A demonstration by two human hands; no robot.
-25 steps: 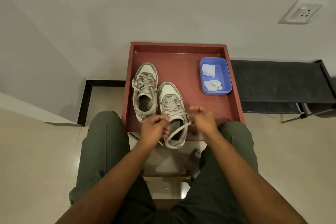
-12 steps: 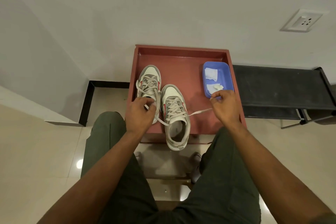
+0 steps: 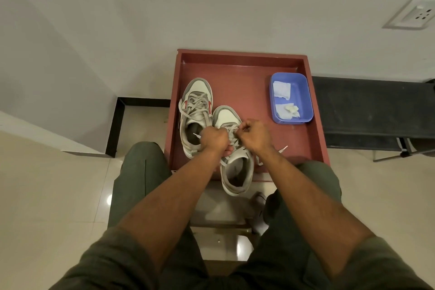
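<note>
While left hand (image 3: pixel 214 140) and right hand (image 3: pixel 256 136) pinch laces (image 3: pixel 232 134), grey-white sneaker (image 3: pixel 236 173) gapes.

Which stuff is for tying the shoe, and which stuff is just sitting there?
In use: left hand, right hand, flat grey shoelace, nearer grey-and-white sneaker.
Lying about: farther grey-and-white sneaker, blue plastic tub, crumpled white tissues, black bench.

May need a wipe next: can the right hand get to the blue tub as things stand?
Probably yes. The blue tub sits on the red tray just beyond the right hand, with only bare tray floor between. But that hand pinches a shoe lace and must let go first.
</note>
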